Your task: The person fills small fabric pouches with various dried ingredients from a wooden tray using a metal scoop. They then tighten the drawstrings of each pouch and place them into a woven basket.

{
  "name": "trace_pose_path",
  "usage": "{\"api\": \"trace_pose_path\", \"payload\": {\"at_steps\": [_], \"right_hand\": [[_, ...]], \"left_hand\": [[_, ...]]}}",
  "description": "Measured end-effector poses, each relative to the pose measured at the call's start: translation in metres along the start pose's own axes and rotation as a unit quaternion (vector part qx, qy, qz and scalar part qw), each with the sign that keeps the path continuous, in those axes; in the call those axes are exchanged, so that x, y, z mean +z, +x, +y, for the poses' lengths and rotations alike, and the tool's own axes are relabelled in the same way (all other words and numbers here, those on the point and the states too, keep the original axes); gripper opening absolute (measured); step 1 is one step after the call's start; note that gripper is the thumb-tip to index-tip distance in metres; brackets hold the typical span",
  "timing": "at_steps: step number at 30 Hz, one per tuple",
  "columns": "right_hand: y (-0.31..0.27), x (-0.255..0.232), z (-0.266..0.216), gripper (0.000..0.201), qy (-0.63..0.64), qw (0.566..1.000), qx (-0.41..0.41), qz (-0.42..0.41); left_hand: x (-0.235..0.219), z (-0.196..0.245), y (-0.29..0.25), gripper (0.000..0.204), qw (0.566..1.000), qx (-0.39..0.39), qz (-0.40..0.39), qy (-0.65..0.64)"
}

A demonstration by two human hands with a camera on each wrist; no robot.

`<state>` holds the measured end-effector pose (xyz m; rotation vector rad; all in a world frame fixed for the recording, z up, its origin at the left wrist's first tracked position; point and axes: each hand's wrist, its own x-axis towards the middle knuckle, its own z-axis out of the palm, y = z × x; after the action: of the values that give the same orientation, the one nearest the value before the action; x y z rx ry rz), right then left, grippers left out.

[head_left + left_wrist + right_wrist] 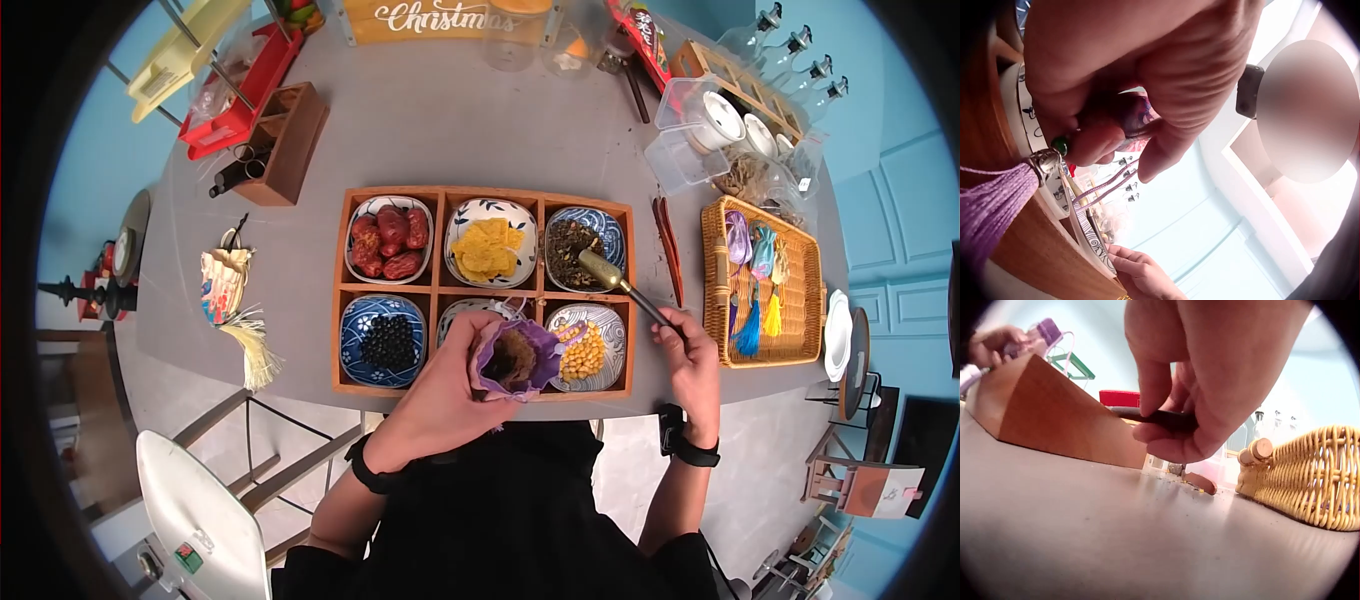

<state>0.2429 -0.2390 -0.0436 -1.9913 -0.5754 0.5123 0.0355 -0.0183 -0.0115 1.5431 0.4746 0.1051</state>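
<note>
Over the front of a wooden compartment box, my left hand grips a purple drawstring pouch, its mouth open upward with brownish stuff inside. A purple tassel hangs beside it in the left wrist view. My right hand pinches the dark handle of a small brass scoop. The scoop's head lies at the dried leaves in the blue patterned bowl at back right. Yellow corn kernels fill the bowl below it. The front middle bowl is mostly hidden behind the pouch and left hand.
Red dates, yellow flakes and black beans fill other bowls. Right of the box lie a reddish-brown stick and a wicker basket with tasselled pouches. Another tasselled pouch lies at left.
</note>
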Motion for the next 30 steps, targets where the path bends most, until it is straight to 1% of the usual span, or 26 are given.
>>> {"api": "trace_pose_path", "payload": {"at_steps": [2,4,5,6,7,8,12,14,15,17,18,19,20,21,23,24,26,27,28,29,30], "right_hand": [[-0.002,0.001,0.005,0.021,-0.021,1.000,-0.014,0.014],[-0.006,0.004,0.010,0.020,0.030,0.995,-0.009,0.099],[-0.007,0.005,0.009,0.020,0.031,0.995,-0.010,0.098],[-0.009,0.007,0.004,0.019,-0.086,0.990,0.003,0.114],[-0.012,0.008,0.001,0.018,-0.202,0.971,0.017,0.129],[-0.012,0.010,0.009,0.019,-0.306,0.939,-0.050,0.151],[-0.015,0.019,0.014,0.016,-0.340,0.923,-0.058,0.172],[-0.016,0.018,0.016,0.017,-0.439,0.883,-0.075,0.152],[-0.021,0.020,0.007,0.017,-0.438,0.882,-0.077,0.155],[-0.033,0.028,-0.034,0.023,-0.274,0.936,-0.076,0.209],[-0.041,0.030,-0.053,0.031,-0.152,0.972,-0.052,0.170],[-0.049,0.036,-0.064,0.037,-0.011,0.992,-0.065,0.107],[-0.053,0.044,-0.074,0.044,0.074,0.992,-0.089,0.043],[-0.053,0.052,-0.085,0.048,0.092,0.989,-0.112,0.003],[-0.047,0.067,-0.090,0.037,0.147,0.987,-0.052,-0.030],[-0.043,0.071,-0.090,0.037,0.148,0.987,-0.055,-0.025],[-0.035,0.073,-0.091,0.023,0.297,0.955,0.004,-0.009],[-0.033,0.071,-0.091,0.023,0.297,0.955,0.000,-0.006],[-0.032,0.069,-0.091,0.019,0.315,0.949,-0.013,-0.009],[-0.032,0.069,-0.090,0.015,0.334,0.942,-0.021,-0.013],[-0.030,0.066,-0.090,0.015,0.336,0.941,-0.021,-0.012]], "left_hand": [[0.001,0.000,0.000,0.060,1.000,-0.012,0.001,-0.028],[0.000,-0.004,-0.001,0.061,1.000,0.005,0.005,-0.026],[-0.001,-0.005,-0.002,0.062,1.000,0.019,0.007,-0.024],[-0.001,-0.004,-0.002,0.062,1.000,0.018,0.007,-0.023],[0.000,-0.001,-0.002,0.062,0.999,0.017,0.010,-0.048],[0.001,0.001,-0.002,0.063,0.997,0.017,0.013,-0.072],[0.007,0.005,0.002,0.064,0.994,0.039,0.020,-0.105],[0.010,0.012,0.004,0.068,0.997,0.037,0.027,-0.059],[0.012,0.014,0.006,0.068,0.997,0.041,0.027,-0.058],[0.015,0.016,0.011,0.072,0.998,0.039,0.040,-0.031],[0.018,0.017,0.014,0.072,0.998,0.039,0.040,-0.031],[0.022,0.017,0.018,0.073,0.997,0.051,0.042,-0.027],[0.028,0.017,0.021,0.075,0.997,0.063,0.040,-0.023],[0.033,0.016,0.023,0.075,0.997,0.064,0.034,-0.022],[0.042,0.012,0.030,0.075,0.995,0.093,0.042,-0.011],[0.045,0.009,0.032,0.078,0.993,0.103,0.050,0.012],[0.043,0.012,0.028,0.079,0.994,0.108,0.031,0.008],[0.042,0.013,0.026,0.081,0.994,0.109,0.013,0.003],[0.042,0.013,0.024,0.063,0.991,0.114,0.008,-0.073],[0.038,0.016,0.025,0.063,0.991,0.114,0.007,-0.070],[0.032,0.019,0.028,0.053,0.979,0.075,-0.018,-0.188]]}}
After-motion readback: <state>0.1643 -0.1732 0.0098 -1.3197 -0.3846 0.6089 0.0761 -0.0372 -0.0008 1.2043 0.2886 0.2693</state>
